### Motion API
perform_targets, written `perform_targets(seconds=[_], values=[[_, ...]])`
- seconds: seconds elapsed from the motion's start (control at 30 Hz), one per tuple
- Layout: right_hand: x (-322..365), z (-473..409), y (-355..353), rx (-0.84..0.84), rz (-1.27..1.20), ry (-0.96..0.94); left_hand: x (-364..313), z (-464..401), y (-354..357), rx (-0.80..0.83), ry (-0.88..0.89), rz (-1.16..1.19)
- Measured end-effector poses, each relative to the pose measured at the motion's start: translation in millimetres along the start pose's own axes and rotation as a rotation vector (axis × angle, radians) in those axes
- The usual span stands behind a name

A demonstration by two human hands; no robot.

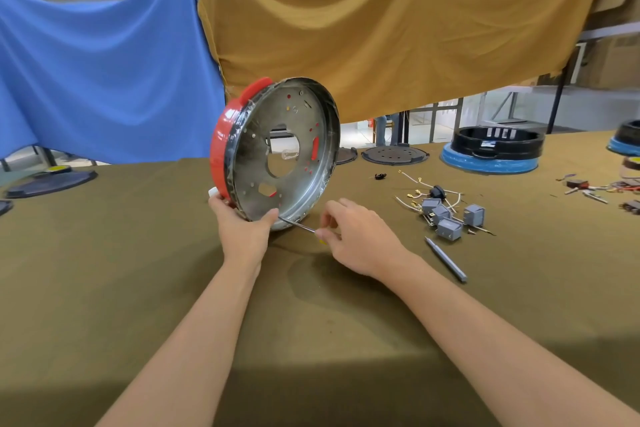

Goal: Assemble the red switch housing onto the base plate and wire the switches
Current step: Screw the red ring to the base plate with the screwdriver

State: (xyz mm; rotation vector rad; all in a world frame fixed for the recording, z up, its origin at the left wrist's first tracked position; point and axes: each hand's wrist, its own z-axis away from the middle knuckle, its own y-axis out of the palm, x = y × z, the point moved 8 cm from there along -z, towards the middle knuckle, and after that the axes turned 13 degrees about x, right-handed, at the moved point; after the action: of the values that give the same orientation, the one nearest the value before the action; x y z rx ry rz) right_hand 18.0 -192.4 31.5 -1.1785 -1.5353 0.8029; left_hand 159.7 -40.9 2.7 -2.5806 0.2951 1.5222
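Observation:
The round metal base plate (256,163) stands on edge on the table, its hollow side facing me, with the red switch housing (220,146) fitted around its back. My left hand (242,229) grips the lower rim, thumb inside the plate. My right hand (353,236) pinches a small screwdriver (298,225) whose shaft points at the plate's bottom edge. Several grey switches (448,218) with loose wires (415,196) lie to the right.
A grey pen-like tool (446,260) lies right of my right hand. Black round bases (394,154) and a black-and-blue housing (491,151) sit at the back right. More parts (588,187) lie far right, dark discs (52,182) far left. Blue and mustard cloths hang behind.

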Motion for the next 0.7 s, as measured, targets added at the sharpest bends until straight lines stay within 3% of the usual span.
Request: perform_targets(seconds=[0.27,0.53,0.7], values=[[-12,0,0,0.051,-0.191,0.024,-1,2,-1,-0.032,-0.034,-0.016],[-11,-4,7,0.058,0.078,0.057,9,2,-5,-0.071,-0.136,0.124],[-4,-2,12,0.083,0.053,0.021,19,1,-7,-0.138,-0.234,0.225]])
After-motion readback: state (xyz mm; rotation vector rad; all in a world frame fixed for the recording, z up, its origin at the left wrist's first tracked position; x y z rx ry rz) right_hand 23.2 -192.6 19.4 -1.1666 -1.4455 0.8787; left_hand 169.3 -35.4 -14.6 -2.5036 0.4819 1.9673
